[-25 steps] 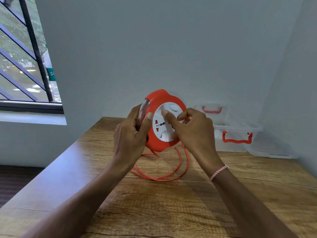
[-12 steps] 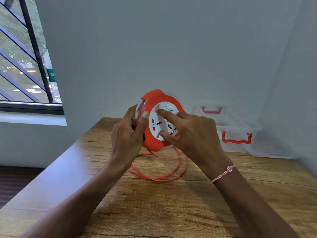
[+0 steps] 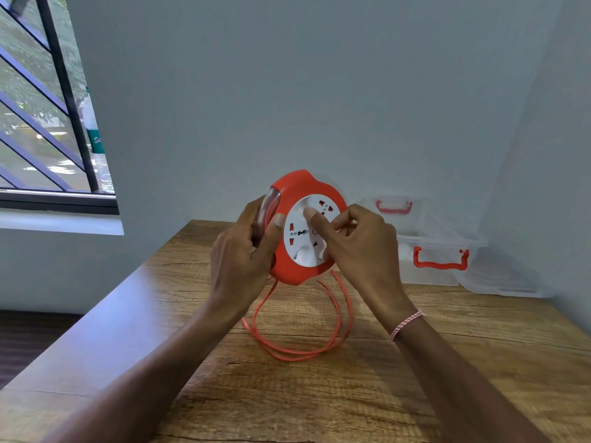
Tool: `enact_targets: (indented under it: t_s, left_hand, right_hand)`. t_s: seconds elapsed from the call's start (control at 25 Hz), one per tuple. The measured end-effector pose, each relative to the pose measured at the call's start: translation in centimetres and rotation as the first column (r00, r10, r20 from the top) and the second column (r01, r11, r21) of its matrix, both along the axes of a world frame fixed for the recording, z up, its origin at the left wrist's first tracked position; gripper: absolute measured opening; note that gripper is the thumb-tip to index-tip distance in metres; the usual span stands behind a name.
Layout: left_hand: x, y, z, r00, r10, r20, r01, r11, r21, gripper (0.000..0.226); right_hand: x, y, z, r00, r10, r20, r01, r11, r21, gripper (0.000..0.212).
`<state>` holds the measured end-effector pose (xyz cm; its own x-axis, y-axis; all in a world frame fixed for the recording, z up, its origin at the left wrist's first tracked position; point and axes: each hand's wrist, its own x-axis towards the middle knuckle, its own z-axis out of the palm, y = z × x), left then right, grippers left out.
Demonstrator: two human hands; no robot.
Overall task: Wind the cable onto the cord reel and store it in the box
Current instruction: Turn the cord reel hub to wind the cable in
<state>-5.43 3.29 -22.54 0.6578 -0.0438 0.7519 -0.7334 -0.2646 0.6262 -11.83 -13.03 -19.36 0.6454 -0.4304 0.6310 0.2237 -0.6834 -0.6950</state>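
Observation:
An orange cord reel (image 3: pixel 299 190) with a white socket face is held upright above the wooden table (image 3: pixel 319 394). My left hand (image 3: pixel 243 251) grips its left rim, thumb on the orange front. My right hand (image 3: pixel 355 241) rests on the white face, index finger pressed near its centre and the other fingers curled at the right edge. Loose orange cable (image 3: pixel 339 330) hangs from the reel's bottom and loops on the table below. The clear box (image 3: pixel 441 247) with orange handles stands at the back right against the wall.
A clear lid (image 3: pixel 502 279) lies flat to the right of the box in the corner. A second orange handle (image 3: pixel 394 206) shows behind the box. A barred window (image 3: pixel 48 123) is at the left. The table's left edge drops to a dark floor.
The white face has turned under my right hand; my index finger moved from its upper edge to the centre. The reel rose slightly and the cable loops on the table shifted.

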Motion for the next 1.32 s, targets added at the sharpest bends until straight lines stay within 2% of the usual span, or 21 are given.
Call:
enact_targets:
  t_s: [0.04, 0.12, 0.2, 0.28, 0.44, 0.48, 0.56, 0.64, 0.68, 0.76, 0.8, 0.84, 0.92, 0.96, 1.0, 1.08, 1.16, 1.32]
  left_hand:
    - [0.0, 0.1, 0.0, 1.000, 0.004, -0.007, -0.004, 1.000, -0.007, 0.070]
    - [0.3, 0.3, 0.0, 1.000, 0.011, -0.013, -0.012, 1.000, -0.027, 0.064]
    - [0.5, 0.5, 0.0, 0.999, 0.002, -0.033, -0.004, 0.998, -0.060, 0.059]
    - [0.7, 0.6, 0.0, 0.999, -0.028, -0.042, 0.025, 0.997, -0.078, 0.054]
    - [0.4, 0.4, -0.1, 1.000, -0.028, 0.000, 0.028, 0.999, -0.039, 0.055]
    - [0.4, 0.3, -0.1, 1.000, -0.022, 0.007, 0.022, 0.999, -0.029, 0.059]
    - [0.5, 0.1, -0.3, 1.000, 0.003, 0.031, -0.002, 1.000, -0.007, 0.065]
    - [0.5, 0.0, -0.3, 0.999, 0.015, 0.045, -0.015, 1.000, 0.010, 0.065]
    - [0.4, -0.1, -0.4, 0.999, 0.015, 0.046, -0.015, 1.000, 0.013, 0.065]
    - [0.4, -0.2, -0.4, 0.999, 0.015, 0.047, -0.016, 1.000, 0.018, 0.064]
    - [0.4, -0.2, -0.4, 0.999, 0.014, 0.043, -0.015, 1.000, 0.018, 0.064]
    - [0.5, -0.2, -0.5, 0.999, 0.010, 0.033, -0.010, 1.000, 0.013, 0.065]
    - [0.5, -0.1, -0.4, 1.000, -0.002, 0.001, 0.002, 1.000, -0.018, 0.066]
    - [0.6, 0.1, -0.3, 1.000, -0.003, -0.010, 0.002, 0.999, -0.034, 0.065]
    - [0.7, 0.2, -0.3, 1.000, 0.000, -0.015, -0.001, 0.999, -0.049, 0.063]
    - [0.7, 0.4, -0.1, 1.000, -0.010, -0.027, 0.008, 0.997, -0.073, 0.061]
    - [0.6, 0.4, 0.0, 0.999, -0.032, -0.038, 0.029, 0.997, -0.078, 0.063]
    - [0.4, 0.3, 0.0, 0.999, -0.043, -0.030, 0.042, 0.998, -0.041, 0.066]
  right_hand:
    - [-0.1, -0.4, -0.1, 0.995, -0.060, 0.084, 0.076, 0.976, -0.202, 0.050]
    - [-0.5, -1.2, 0.1, 0.981, -0.023, 0.194, 0.125, 0.838, -0.531, 0.048]
    - [-0.7, -1.7, 0.3, 0.992, 0.029, 0.123, 0.071, 0.676, -0.734, 0.054]
    - [-0.9, -1.7, 0.3, 0.998, 0.011, 0.064, 0.046, 0.575, -0.817, 0.062]
    - [-0.9, -1.0, 0.3, 0.985, -0.017, 0.172, 0.151, 0.562, -0.813, 0.066]
    - [-0.9, -0.7, 0.2, 0.980, -0.027, 0.195, 0.173, 0.593, -0.787, 0.065]
    - [-0.7, 0.1, 0.1, 0.984, -0.067, 0.164, 0.157, 0.755, -0.637, 0.065]
    - [-0.3, 1.0, 0.0, 0.995, -0.073, 0.063, 0.088, 0.948, -0.305, 0.059]
    - [0.0, 1.3, 0.1, 1.000, -0.022, 0.009, 0.022, 0.997, -0.077, 0.054]
    - [0.4, 1.4, 0.2, 0.990, 0.130, -0.045, -0.109, 0.942, 0.319, 0.051]
    - [0.5, 1.4, 0.1, 0.985, 0.166, -0.056, -0.132, 0.915, 0.382, 0.051]
    - [0.4, 1.2, 0.1, 0.987, 0.148, -0.060, -0.119, 0.934, 0.338, 0.051]
    - [0.0, 0.5, -0.1, 1.000, -0.003, 0.002, 0.003, 1.000, 0.000, 0.049]
    - [-0.3, -0.1, -0.1, 0.996, -0.052, 0.078, 0.068, 0.975, -0.213, 0.048]
    - [-0.6, -0.6, 0.1, 0.988, -0.049, 0.143, 0.104, 0.910, -0.401, 0.047]
    - [-1.1, -1.5, 0.4, 0.990, 0.019, 0.140, 0.079, 0.745, -0.663, 0.049]
    - [-1.3, -1.6, 0.5, 0.996, 0.010, 0.084, 0.059, 0.630, -0.775, 0.055]
    - [-1.4, -1.0, 0.6, 0.991, -0.018, 0.134, 0.123, 0.536, -0.835, 0.061]
